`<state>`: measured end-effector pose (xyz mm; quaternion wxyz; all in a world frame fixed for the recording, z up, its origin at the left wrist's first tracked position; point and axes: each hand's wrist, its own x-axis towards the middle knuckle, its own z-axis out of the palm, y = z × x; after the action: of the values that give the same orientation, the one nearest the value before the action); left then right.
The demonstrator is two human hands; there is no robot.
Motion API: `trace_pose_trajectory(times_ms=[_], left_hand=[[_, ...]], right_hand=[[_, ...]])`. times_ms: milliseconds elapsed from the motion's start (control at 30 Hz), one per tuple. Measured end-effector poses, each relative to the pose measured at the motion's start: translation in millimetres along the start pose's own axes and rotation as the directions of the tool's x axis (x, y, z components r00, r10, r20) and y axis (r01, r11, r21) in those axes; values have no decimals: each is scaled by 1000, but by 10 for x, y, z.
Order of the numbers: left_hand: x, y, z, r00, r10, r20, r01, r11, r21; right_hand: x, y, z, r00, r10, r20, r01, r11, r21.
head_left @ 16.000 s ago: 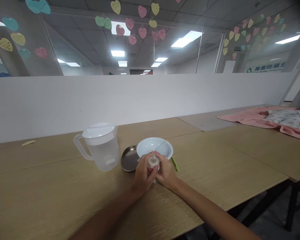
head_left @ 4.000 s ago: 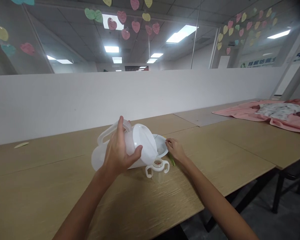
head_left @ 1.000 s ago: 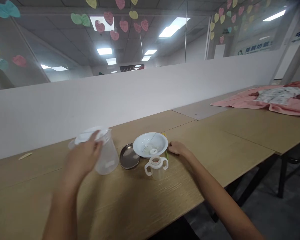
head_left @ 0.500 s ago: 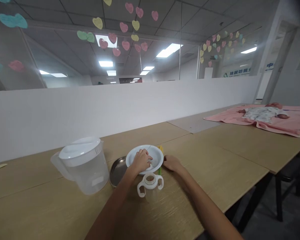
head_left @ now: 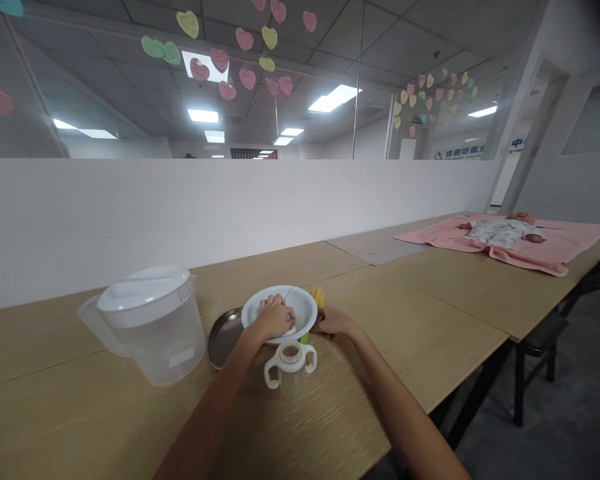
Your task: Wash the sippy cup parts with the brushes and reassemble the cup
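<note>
My left hand (head_left: 275, 317) is inside the white bowl (head_left: 307, 307), fingers curled down over a small white piece (head_left: 291, 331) mostly hidden beneath them. A thin line like a stem or wire sticks up behind the fingers. At the bowl's right rim, my right hand (head_left: 336, 323) has its fingers closed around the middle of a yellow-and-green brush-like tool (head_left: 319, 297); its green end shows below. Just in front of the bowl stands a clear cup with two white handles (head_left: 291, 365), its top uncovered. A round metal tray (head_left: 223, 340) lies partly under my left forearm.
A large clear pitcher with a white lid (head_left: 153, 327) stands to the left. Far right, a baby doll (head_left: 503, 233) lies on a pink towel (head_left: 430, 233). A low white wall (head_left: 155, 213) runs behind the table. A dark stool (head_left: 540, 337) is beside the table's right side.
My right hand has moved in against the bowl's rim and onto the yellow-and-green tool. My left hand stays in the bowl. The view has turned slightly right.
</note>
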<state>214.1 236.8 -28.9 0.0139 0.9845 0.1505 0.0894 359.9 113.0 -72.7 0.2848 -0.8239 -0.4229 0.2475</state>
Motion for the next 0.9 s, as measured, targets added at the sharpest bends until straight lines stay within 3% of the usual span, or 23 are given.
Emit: trace_pose_trajectory(times_ms=[100, 233, 433, 567, 633, 700, 767, 833, 867, 900], left_hand=[[-60, -17, -49, 999, 2, -34, -4, 999, -47], [-114, -25, -113, 989, -51, -137, 36, 993, -112], [-176, -82, -271, 928, -198, -315, 96, 946, -311], [-168, -90, -366, 888, -270, -373, 26, 838, -545], [-165, -69, -409, 878, -308, -367, -23, 739, -674], [-176, -39, -456, 880, -339, -333, -70, 601, -797], [-198, -6, -503, 885, -355, -300, -103, 479, -872], [-225, 28, -540, 886, -365, -287, -105, 444, -890], [-237, 46, -553, 887, -365, -284, -99, 450, -888], [-248, 64, -564, 889, -364, -276, -92, 450, -888]], right_hand=[[24, -12, 45, 997, 26, -73, -28, 999, -34], [52, -60, 140, 959, 65, -276, -94, 991, -91], [83, -25, 154, 895, 136, -424, -181, 981, -69], [98, 95, 43, 829, 162, -535, -190, 982, 3], [84, 141, -32, 777, 163, -607, -181, 983, 33], [49, 153, -92, 691, 127, -711, -116, 991, 65], [-8, 119, -106, 543, 26, -839, 62, 996, 71], [-79, 38, -50, 364, -106, -926, 270, 963, -4], [-114, -14, 2, 300, -185, -936, 350, 934, -73], [-145, -70, 64, 267, -273, -924, 398, 905, -152]])
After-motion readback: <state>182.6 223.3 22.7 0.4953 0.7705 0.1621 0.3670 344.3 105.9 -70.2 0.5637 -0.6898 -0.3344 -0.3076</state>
